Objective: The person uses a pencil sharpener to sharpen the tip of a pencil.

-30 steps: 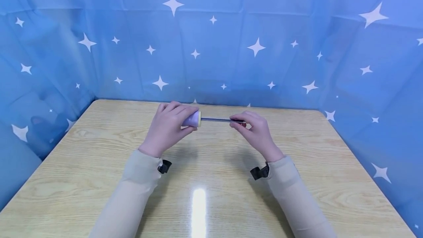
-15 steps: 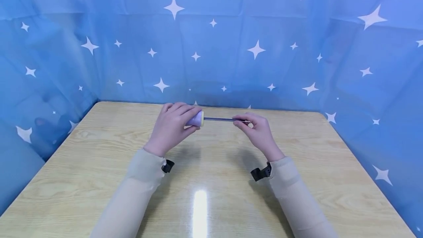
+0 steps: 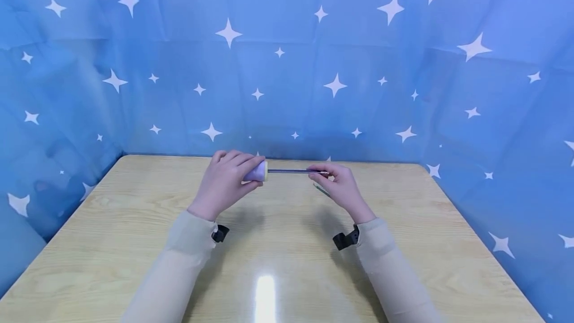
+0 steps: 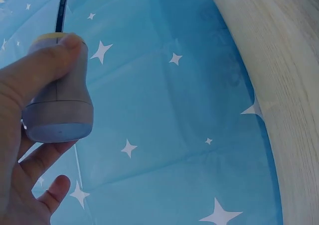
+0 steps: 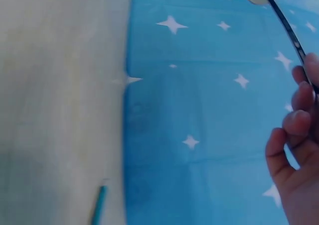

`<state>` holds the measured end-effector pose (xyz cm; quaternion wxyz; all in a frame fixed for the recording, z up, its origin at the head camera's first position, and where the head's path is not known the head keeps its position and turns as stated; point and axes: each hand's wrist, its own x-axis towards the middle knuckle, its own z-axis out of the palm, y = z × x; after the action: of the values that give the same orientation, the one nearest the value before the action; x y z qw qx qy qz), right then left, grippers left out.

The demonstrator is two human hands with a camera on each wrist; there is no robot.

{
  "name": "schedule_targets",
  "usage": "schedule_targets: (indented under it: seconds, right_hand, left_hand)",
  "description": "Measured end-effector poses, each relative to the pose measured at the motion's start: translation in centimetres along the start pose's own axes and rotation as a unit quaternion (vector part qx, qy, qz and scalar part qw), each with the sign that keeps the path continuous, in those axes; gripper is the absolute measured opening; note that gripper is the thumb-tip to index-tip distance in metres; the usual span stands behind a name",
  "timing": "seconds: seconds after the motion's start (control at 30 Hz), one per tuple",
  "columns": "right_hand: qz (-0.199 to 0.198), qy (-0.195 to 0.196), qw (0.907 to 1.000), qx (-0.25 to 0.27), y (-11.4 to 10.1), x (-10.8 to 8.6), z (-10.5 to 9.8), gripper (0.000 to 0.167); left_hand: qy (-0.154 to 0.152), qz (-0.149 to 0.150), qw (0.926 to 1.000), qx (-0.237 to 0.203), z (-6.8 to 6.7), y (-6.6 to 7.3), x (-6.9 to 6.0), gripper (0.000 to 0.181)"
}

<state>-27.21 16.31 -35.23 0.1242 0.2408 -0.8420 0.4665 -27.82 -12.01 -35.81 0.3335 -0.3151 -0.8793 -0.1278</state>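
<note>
In the head view my left hand (image 3: pixel 224 181) grips a light purple pencil sharpener (image 3: pixel 255 171), held sideways above the table with its cream rim facing right. The left wrist view shows the thumb along the side of the sharpener (image 4: pixel 62 95), whose base is rounded and bluish. A dark pencil (image 3: pixel 289 171) runs straight from the rim to my right hand (image 3: pixel 338 183). Thumb and fingers of that hand pinch its far end. The pencil's tip is hidden inside the sharpener. In the right wrist view the pencil (image 5: pixel 286 26) slants up to the round cream opening.
A thin green pencil-like stick (image 3: pixel 321 190) lies on the wooden table (image 3: pixel 278 233), partly behind my right hand. A blue curtain (image 3: pixel 287 108) with white stars stands along the back and sides. Black straps with small cameras circle both wrists.
The head view has tilted up and shifted slightly, and the green stick now shows below the right hand. Both hands keep their hold, with the sharpener and pencil still in line.
</note>
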Motion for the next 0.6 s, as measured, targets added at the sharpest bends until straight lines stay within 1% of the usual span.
schedule_targets:
  seconds: [0.07,0.2,0.3,0.37,0.47,0.6]
  right_hand:
    - [0.016,-0.006,0.9999,-0.001,0.3,0.2,-0.3,0.019]
    - [0.041,-0.021,0.9989,0.004,2.3,0.4,-0.6,0.018]
    - [0.034,-0.026,0.9991,0.007,3.9,0.5,-0.5,0.018]
    - [0.029,-0.022,0.9993,0.013,4.4,0.4,-0.5,0.019]
    - [0.019,-0.012,0.9996,0.017,4.7,0.5,-0.3,0.021]
    - [-0.004,0.002,0.9999,0.016,4.2,1.1,-0.1,0.02]
  left_hand:
    - [-0.005,-0.001,1.0,-0.003,0.2,0.1,0.0,0.059]
    - [-0.011,0.0,0.9999,-0.008,0.5,0.4,0.2,0.058]
    - [-0.013,0.001,0.9999,-0.005,0.7,0.4,0.3,0.057]
    - [-0.013,0.002,0.9999,-0.003,0.6,0.3,0.3,0.057]
    - [-0.011,0.001,0.9999,0.003,0.2,0.2,0.2,0.057]
    - [-0.006,-0.002,0.9999,0.014,-0.6,-0.2,0.4,0.057]
